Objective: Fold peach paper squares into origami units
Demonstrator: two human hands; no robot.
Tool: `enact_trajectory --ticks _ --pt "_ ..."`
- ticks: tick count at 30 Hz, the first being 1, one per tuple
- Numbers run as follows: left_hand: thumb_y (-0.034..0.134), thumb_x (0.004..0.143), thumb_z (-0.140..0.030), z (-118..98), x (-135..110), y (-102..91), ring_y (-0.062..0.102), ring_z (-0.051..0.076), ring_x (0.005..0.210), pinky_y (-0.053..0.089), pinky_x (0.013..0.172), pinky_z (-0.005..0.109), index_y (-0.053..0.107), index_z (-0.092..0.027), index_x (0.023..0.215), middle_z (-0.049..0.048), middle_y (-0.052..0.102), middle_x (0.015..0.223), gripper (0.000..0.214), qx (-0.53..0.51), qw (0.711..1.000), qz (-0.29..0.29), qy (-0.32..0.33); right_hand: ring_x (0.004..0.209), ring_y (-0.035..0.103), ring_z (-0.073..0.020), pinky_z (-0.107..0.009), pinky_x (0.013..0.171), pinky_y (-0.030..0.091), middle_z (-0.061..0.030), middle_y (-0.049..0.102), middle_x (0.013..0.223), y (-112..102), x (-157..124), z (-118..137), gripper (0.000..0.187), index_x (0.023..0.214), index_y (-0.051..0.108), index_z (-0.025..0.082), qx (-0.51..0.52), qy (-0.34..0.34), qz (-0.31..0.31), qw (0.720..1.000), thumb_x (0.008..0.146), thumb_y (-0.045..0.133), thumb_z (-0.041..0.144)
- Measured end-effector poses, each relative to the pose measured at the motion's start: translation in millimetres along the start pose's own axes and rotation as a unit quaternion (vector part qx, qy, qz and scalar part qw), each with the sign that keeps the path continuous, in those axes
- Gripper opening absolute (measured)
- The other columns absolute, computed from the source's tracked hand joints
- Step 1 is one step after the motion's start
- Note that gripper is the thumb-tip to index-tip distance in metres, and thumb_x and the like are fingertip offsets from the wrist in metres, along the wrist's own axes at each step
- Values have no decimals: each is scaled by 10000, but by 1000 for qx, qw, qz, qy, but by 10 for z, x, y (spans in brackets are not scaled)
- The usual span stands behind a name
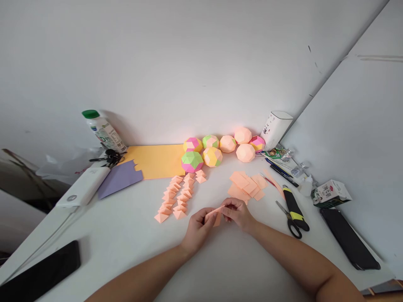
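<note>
**Together, both hands pinch one peach paper piece**

Broadly, we start with the white bench, which spreads under and all around our fingers. Beyond the fingers and off to their left lies an orange sheet, with a smaller purple sheet touching its left edge. A black phone lies far to the left of the fingers and nearer to us. A second phone lies well to their right. A white power bank sits just left of the purple sheet, and a green-capped bottle leans behind it by the wall.

Straight beyond the fingers, against the wall, we see a cluster of paper balls, some peach, some pink, green and yellow. Scissors lie to the right of the fingers, near but apart. Just beyond the fingers is a loose heap of peach squares, and beyond them to the left run two rows of folded peach units.

Smallest is the peach paper piece. Our left hand and right hand meet over the bench, and the fingers of both are closed on it, pinching it between them.
</note>
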State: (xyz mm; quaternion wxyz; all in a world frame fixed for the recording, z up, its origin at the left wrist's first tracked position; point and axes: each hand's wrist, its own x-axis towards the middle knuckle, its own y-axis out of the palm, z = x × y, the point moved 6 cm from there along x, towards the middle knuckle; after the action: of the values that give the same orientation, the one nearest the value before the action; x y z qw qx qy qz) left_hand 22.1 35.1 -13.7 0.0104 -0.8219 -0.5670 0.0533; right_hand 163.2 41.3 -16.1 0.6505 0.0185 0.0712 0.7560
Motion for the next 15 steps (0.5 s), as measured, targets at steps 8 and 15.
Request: enact_trajectory --ticks 8,15 --pt "531 831 -430 28 -4 -3 583 191 776 457 672 268 677 -157 907 52 680 834 318 -7 1000 -3 -2 439 465 -86 -219 440 376 54 502 494 -11 -3 0 221 710 598 164 5 -5 1 1000 740 689 363" --pt "539 818 -439 -15 -7 -22 587 195 770 460 671 274 683 -158 870 46 680 808 320 -4 1000 -16 -1 451 460 -98 -233 457 360 38 503 492 1 -29 36 298 685 565 169 -17 -8 3 1000 823 576 432"
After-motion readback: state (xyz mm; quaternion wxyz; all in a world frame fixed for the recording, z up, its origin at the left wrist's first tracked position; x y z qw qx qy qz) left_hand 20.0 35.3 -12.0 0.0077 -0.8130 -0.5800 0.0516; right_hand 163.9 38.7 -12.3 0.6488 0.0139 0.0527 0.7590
